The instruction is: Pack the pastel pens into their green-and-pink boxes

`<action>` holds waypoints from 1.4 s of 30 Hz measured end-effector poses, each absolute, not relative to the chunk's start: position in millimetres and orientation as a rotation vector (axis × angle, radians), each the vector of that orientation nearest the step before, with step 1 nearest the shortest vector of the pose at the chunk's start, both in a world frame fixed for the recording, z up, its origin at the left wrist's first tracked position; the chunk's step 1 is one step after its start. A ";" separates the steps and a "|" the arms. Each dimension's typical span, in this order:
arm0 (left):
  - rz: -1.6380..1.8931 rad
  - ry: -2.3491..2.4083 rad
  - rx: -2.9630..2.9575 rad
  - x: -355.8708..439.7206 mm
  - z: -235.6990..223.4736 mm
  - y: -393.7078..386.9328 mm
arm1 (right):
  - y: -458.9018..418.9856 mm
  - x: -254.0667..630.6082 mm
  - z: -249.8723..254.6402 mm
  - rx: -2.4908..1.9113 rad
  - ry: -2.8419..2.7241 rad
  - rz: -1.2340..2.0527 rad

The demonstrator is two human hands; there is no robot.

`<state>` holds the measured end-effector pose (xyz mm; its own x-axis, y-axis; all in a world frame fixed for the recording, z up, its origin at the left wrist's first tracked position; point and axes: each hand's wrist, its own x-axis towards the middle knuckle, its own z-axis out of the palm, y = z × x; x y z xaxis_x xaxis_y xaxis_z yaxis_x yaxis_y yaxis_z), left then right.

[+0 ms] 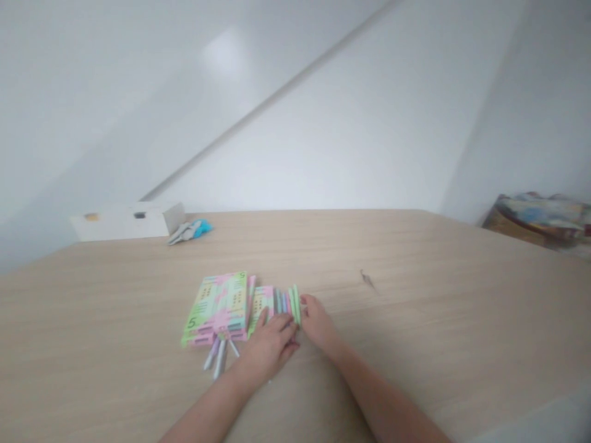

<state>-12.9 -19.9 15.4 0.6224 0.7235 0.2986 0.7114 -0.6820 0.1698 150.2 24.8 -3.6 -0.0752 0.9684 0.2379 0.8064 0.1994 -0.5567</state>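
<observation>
A row of pastel markers (290, 301) lies side by side on the table, with light green ones at its right end. My left hand (270, 346) rests over the near part of the row with its fingers spread. One of its fingers reaches the small printed card box (262, 299) beside the markers. Against the row's right side is my right hand (317, 321), fingers bent and apart, nearest to the green markers; its thumb is partly hidden. Left of these lie stacked pink and green boxes (217, 303) marked "5". Several loose pens (220, 358) stick out in front of the stack.
The wooden table (415, 295) runs back to a white wall. At the back left stand a white box (122, 224) with cut-outs and a grey and blue cloth-like item (190, 231). A small dark object (366, 279) lies to the right; blurred items (540, 215) are beyond the table.
</observation>
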 end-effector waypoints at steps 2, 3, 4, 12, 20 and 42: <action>0.501 1.219 2.807 -12.9 14.9 -20.1 | 25.0 150.5 -4.0 -1.649 -1.912 0.384; 0.490 1.218 2.808 -13.0 14.5 -20.0 | 25.0 150.6 -4.2 -1.650 -1.904 0.389; 0.489 1.220 2.807 -13.1 14.2 -19.8 | 25.0 150.9 -4.4 -1.649 -1.901 0.391; 0.675 1.218 2.795 -12.9 10.3 -18.8 | 31.8 159.5 -6.9 -1.682 -1.887 0.357; 0.541 1.216 2.782 -12.6 11.5 -19.4 | 30.0 158.5 -7.8 -1.607 -2.031 0.354; 0.451 1.232 2.771 -12.4 9.9 -15.3 | 26.0 155.5 -7.9 -1.515 -2.151 0.312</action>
